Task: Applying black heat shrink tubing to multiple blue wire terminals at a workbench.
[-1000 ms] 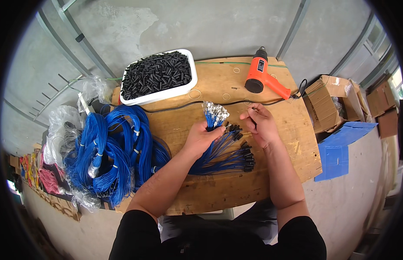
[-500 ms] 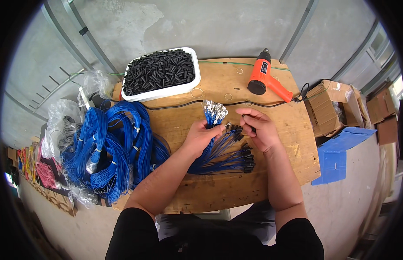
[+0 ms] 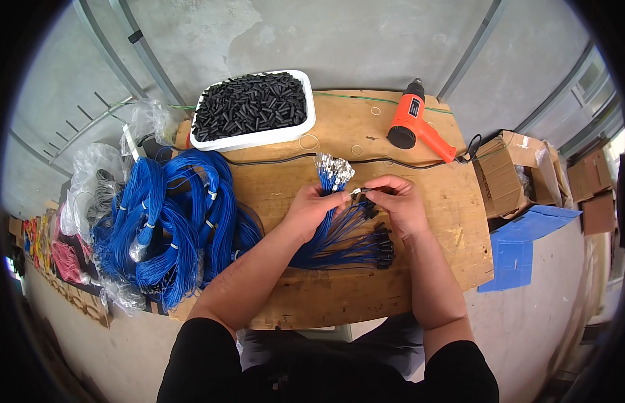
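My left hand point(image 3: 317, 209) is closed around a bundle of blue wires point(image 3: 324, 228) whose silvery metal terminals point(image 3: 336, 172) fan out above the fist. Beside it, my right hand point(image 3: 399, 204) pinches a short black sleeve point(image 3: 370, 192). The sleeve meets a single terminal point(image 3: 356, 191) that stands apart from the bundle, near my left thumb; whether the terminal has entered it is too small to tell. Below and right of the hands, several wires of the same blue lie spread on the wooden table, their ends covered by black sleeves point(image 3: 384, 246).
A white tub point(image 3: 265, 141) heaped with black sleeves stands at the back. An orange heat gun point(image 3: 417, 124) lies back right, its black cord point(image 3: 272, 162) crossing the table point(image 3: 453, 235). Coiled blue wire bundles point(image 3: 185, 221) fill the left. Cardboard boxes point(image 3: 501, 178) stand right of the table.
My right hand has moved left and slightly down toward my left hand. The black sleeve in its fingers now meets one terminal. My left hand keeps its hold on the bundle.
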The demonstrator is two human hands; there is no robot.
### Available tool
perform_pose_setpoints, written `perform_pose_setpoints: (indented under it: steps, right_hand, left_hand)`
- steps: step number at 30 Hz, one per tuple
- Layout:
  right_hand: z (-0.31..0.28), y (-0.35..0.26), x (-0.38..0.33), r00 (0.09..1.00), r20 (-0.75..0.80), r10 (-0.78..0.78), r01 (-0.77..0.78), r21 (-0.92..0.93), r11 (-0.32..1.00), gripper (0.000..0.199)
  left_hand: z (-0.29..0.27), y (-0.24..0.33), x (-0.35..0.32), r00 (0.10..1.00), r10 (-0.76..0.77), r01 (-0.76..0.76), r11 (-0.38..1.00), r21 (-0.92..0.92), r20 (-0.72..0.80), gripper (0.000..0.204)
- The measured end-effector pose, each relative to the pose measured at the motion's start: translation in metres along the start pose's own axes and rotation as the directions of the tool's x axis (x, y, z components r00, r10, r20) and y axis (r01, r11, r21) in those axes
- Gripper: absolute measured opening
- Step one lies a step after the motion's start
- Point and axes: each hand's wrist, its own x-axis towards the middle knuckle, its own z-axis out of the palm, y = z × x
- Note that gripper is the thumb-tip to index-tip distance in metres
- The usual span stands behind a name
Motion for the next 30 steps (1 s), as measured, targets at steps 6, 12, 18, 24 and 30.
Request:
perform_pose_setpoints:
  steps: [6,12,18,24,30]
  right_hand:
    - [-0.0006,0.0045,0.0016,1.000,0.002,-0.027,0.027,0.005,1.000,0.016]
    - [-0.0003,0.0065,0.0024,0.996,0.015,-0.094,0.095,-0.090,0.991,0.016]
    - [0.0001,0.0051,0.0012,0.994,0.029,-0.103,0.106,-0.157,0.982,0.017]
    - [0.0008,0.0051,0.0010,0.996,0.025,-0.088,0.091,-0.156,0.984,0.016]
    - [0.0019,0.0042,0.0008,0.997,0.046,-0.054,0.061,-0.174,0.983,0.014]
  left_hand:
    - [-0.0005,-0.0007,0.0001,1.000,0.009,-0.009,1.000,-0.016,0.021,0.010]
    - [0.0007,0.0018,-0.0011,0.999,-0.004,0.004,1.000,-0.005,0.032,0.010]
    - [-0.0014,-0.0008,-0.0009,1.000,-0.011,0.010,1.000,0.024,0.029,0.009]
    - [0.0000,-0.0011,-0.0014,1.000,0.012,-0.012,1.000,0.015,0.021,0.008]
    - [-0.0023,-0.0042,-0.0003,0.999,0.021,-0.024,0.998,0.065,0.036,0.008]
